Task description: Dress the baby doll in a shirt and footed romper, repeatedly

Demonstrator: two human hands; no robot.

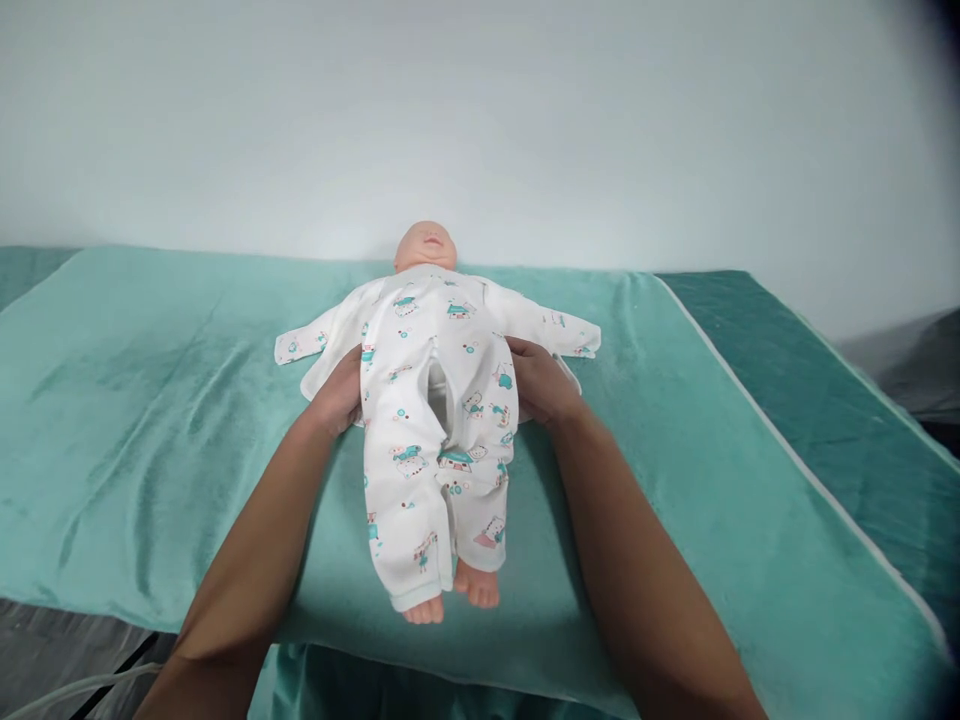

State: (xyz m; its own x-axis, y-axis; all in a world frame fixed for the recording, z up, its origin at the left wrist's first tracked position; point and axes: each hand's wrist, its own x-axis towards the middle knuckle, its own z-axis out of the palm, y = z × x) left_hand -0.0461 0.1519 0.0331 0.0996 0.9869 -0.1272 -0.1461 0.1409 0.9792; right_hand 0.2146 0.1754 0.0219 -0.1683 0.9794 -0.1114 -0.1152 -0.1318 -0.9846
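A baby doll (426,246) lies on its back, head toward the wall and feet toward me. It wears a white long-sleeved top (536,322) with its sleeves spread out to both sides. White printed split-crotch trousers (405,465) cover its body and legs, and the bare toes stick out below the cuffs. My left hand (343,392) grips the trousers at the left hip, with the fingertips hidden behind the cloth. On the opposite hip, my right hand (541,382) is closed at the trousers' side, its fingers tucked partly under the doll.
Under the doll a light green plush cloth (187,400) covers the table and hangs over the front edge. A darker green cloth (817,400) shows at the right. Behind stands a white wall (480,120). A pale cable (94,685) runs at lower left.
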